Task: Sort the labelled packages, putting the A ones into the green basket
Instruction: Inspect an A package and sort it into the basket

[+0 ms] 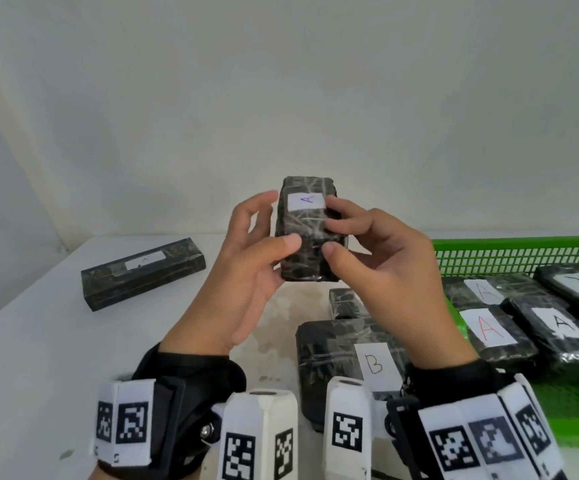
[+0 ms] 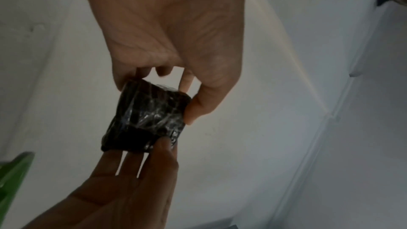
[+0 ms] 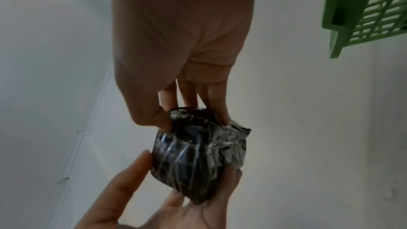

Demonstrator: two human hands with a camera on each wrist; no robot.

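A small black wrapped package [image 1: 307, 244] with a white label marked A is held up above the table, label facing me. My left hand [image 1: 276, 221] grips its left side, thumb on the front. My right hand [image 1: 333, 226] pinches its right side, thumb low on the front and fingers by the label. The left wrist view shows the package [image 2: 145, 117] between both hands; the right wrist view shows it [image 3: 198, 154] the same way. The green basket [image 1: 509, 252] stands at the right and holds several black packages marked A [image 1: 488, 327].
A long black package marked A [image 1: 142, 271] lies on the white table [image 1: 38, 341] at the left. A large package marked B [image 1: 343, 358] lies under my right wrist, with a small black package [image 1: 345, 303] just behind it. A white wall rises behind.
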